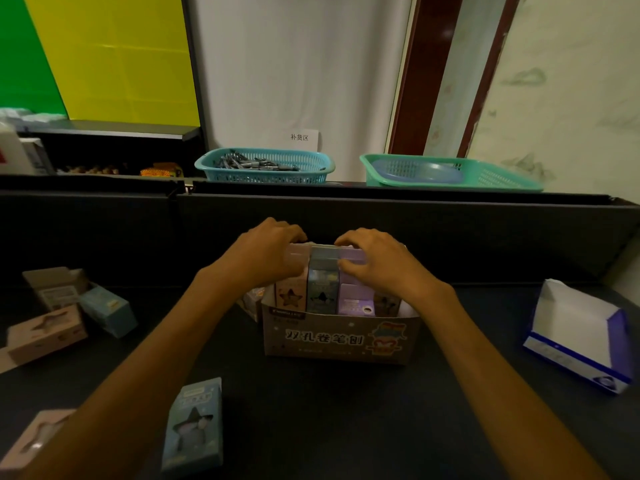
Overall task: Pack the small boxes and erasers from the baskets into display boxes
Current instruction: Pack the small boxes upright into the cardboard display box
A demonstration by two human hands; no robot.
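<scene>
A cardboard display box [341,337] with printed characters stands at the centre of the dark table. Small upright boxes fill it: a pink one [292,294], a blue one [322,282] and a purple one [353,299]. My left hand [268,252] grips the pink box's top at the left end of the row. My right hand [375,259] grips the purple box's top at the right end. Loose small boxes lie on the table: a blue one [194,424] at the near left, pink ones [45,332] [33,441] and another blue one [107,308] at the far left.
An empty white and blue display box [581,341] sits at the right. Behind a dark raised ledge [381,216] stand a blue basket [265,166] of dark small items and a green basket [450,173] holding a blue dish. An open carton [52,285] is at left.
</scene>
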